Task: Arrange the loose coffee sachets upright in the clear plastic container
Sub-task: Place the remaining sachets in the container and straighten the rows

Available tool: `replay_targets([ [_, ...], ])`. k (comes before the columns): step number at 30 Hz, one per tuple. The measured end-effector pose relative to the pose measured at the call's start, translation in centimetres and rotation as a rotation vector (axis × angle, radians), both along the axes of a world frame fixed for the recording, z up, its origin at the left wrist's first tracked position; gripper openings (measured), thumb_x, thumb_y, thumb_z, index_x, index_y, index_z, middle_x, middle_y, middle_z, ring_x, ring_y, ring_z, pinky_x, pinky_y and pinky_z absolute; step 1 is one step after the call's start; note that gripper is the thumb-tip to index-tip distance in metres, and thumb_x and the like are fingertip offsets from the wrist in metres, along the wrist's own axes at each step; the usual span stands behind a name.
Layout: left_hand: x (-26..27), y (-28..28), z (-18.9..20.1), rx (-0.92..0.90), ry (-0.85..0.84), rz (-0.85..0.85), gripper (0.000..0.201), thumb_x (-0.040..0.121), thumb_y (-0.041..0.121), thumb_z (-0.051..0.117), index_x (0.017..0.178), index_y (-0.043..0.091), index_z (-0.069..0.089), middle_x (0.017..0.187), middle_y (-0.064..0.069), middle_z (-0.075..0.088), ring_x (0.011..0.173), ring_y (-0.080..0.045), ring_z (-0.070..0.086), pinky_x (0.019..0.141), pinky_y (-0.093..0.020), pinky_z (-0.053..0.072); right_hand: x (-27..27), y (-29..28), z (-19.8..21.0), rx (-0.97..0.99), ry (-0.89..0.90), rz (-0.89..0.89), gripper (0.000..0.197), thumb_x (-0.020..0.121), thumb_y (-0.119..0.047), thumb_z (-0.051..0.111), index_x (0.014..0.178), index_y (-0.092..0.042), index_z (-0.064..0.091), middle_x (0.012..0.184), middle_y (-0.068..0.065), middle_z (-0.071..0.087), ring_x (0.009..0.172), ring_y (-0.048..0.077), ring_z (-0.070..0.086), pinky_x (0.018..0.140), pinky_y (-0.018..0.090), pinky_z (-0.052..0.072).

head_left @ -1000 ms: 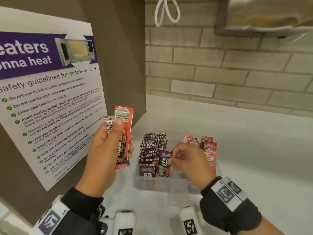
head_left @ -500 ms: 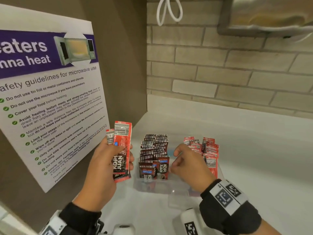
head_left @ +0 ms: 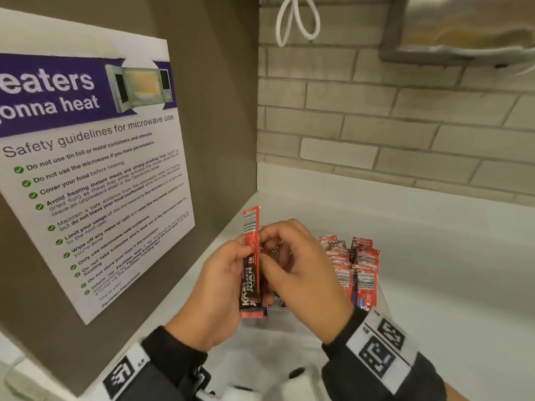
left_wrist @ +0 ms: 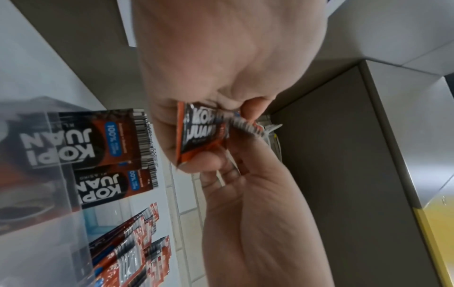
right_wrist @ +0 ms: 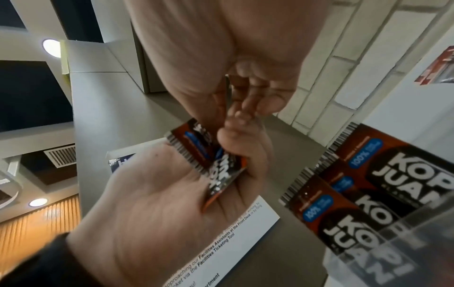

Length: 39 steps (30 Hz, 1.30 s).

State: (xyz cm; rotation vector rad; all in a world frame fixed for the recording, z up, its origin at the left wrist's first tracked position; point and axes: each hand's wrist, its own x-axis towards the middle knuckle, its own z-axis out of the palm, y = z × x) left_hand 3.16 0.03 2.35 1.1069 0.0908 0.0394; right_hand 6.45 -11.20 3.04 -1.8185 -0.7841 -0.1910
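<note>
While your left hand (head_left: 223,287) grips spare sachets (head_left: 251,264) upright above the clear container (head_left: 289,331) on the surface, your right hand (head_left: 301,273) pinches one off, likely to slot beside the standing rows (head_left: 359,270).

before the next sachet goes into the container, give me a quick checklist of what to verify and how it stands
1. Left hand has a firm hold on the sachets: ok.
2. Right hand has one sachet singled out: cannot tell; its fingers pinch at the bunch, the count is hidden.
3. Held sachets are upright: ok.
4. Container is within reach, just behind the hands: ok.
5. Sachets already in the container stand upright: ok.
6. Free slot for the next one: cannot tell, the hands block it.
</note>
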Motion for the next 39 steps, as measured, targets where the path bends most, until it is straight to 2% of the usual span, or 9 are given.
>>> replay_targets([
  [5,-0.1,-0.1,-0.2,0.077,0.053,-0.093,0.034,0.090,0.020,0.029,0.089,0.008,0.060,0.062,-0.008,0.059,0.047,-0.019,0.050,0.045,-0.027,0.041,0.0,-0.3,0.0,-0.117,-0.188,-0.044,0.060,0.078,-0.001,0.056,0.130,-0.027,0.041,0.127,-0.012,0.033,0.116,-0.005,0.036,0.094,0.005,0.031],
  [8,-0.1,-0.2,-0.1,0.084,0.068,-0.170,0.036,0.090,0.021,0.028,0.091,0.006,0.061,0.061,-0.010,0.057,0.046,-0.022,0.047,0.043,-0.027,0.040,0.2,-0.6,0.6,-0.313,-0.404,-0.056,0.069,0.071,-0.005,0.044,0.134,-0.032,0.038,0.143,-0.013,0.026,0.128,0.008,0.025,0.103,0.024,0.028],
  [13,-0.3,0.1,0.2,0.047,0.046,-0.235,0.038,0.083,0.032,0.038,0.074,0.009,0.067,0.060,-0.012,0.055,0.049,-0.022,0.049,0.044,-0.028,0.039,0.6,-1.5,1.6,-0.395,-0.465,-0.055,0.032,0.078,-0.024,0.042,0.102,-0.027,0.062,0.107,-0.013,0.053,0.107,0.009,0.041,0.085,0.033,0.029],
  [20,-0.3,1.0,0.1,0.054,-0.009,-0.092,0.069,0.079,0.070,0.028,0.091,0.023,0.077,0.070,-0.007,0.056,0.053,-0.014,0.040,0.048,-0.024,0.029,1.3,-2.5,2.4,-0.244,-0.363,-0.104,0.015,0.083,-0.035,0.055,0.085,-0.030,0.069,0.086,-0.017,0.060,0.088,0.005,0.051,0.081,0.036,0.035],
  [24,-0.1,1.3,-0.2,-0.013,-0.031,-0.077,0.083,0.070,0.083,0.040,0.100,0.010,0.067,0.068,-0.002,0.047,0.052,-0.010,0.033,0.045,-0.022,0.025,1.4,-2.5,2.9,-0.029,-0.215,-0.079,0.006,0.082,-0.017,0.066,0.082,-0.020,0.071,0.079,-0.012,0.064,0.076,0.002,0.056,0.071,0.015,0.042],
  [28,-0.2,1.9,-0.1,-0.161,-0.133,0.096,0.077,0.066,0.071,0.063,0.105,0.005,0.062,0.067,0.001,0.046,0.049,-0.006,0.034,0.042,-0.018,0.028,2.1,-2.8,2.7,0.130,0.146,-0.078,0.008,0.083,-0.007,0.067,0.081,-0.015,0.066,0.076,0.004,0.064,0.062,0.013,0.056,0.059,0.022,0.048],
  [32,-0.2,1.7,0.7,0.033,-0.152,0.227,0.032,0.068,0.026,0.074,0.093,0.012,0.060,0.083,-0.008,0.056,0.052,-0.005,0.038,0.042,-0.015,0.031,1.9,-2.4,1.6,0.156,0.416,0.007,0.010,0.080,-0.003,0.068,0.082,-0.011,0.061,0.071,0.008,0.063,0.064,0.018,0.058,0.058,0.029,0.050],
  [35,0.2,1.3,1.0,0.161,-0.178,0.280,0.018,0.075,0.015,0.068,0.092,0.014,0.060,0.071,-0.002,0.057,0.049,-0.004,0.040,0.044,-0.016,0.031,1.6,-2.1,1.2,0.050,0.382,0.008,0.013,0.078,-0.007,0.072,0.080,-0.013,0.060,0.063,-0.002,0.062,0.060,0.012,0.060,0.058,0.030,0.052],
  [39,0.7,1.2,0.9,0.367,-0.260,0.321,0.014,0.082,0.006,0.068,0.089,0.017,0.063,0.069,0.007,0.062,0.050,-0.001,0.049,0.049,-0.013,0.039,1.1,-2.4,1.9,-0.052,0.311,0.006,0.010,0.079,-0.010,0.071,0.087,-0.012,0.065,0.081,0.009,0.070,0.074,0.027,0.068,0.076,0.043,0.055],
])
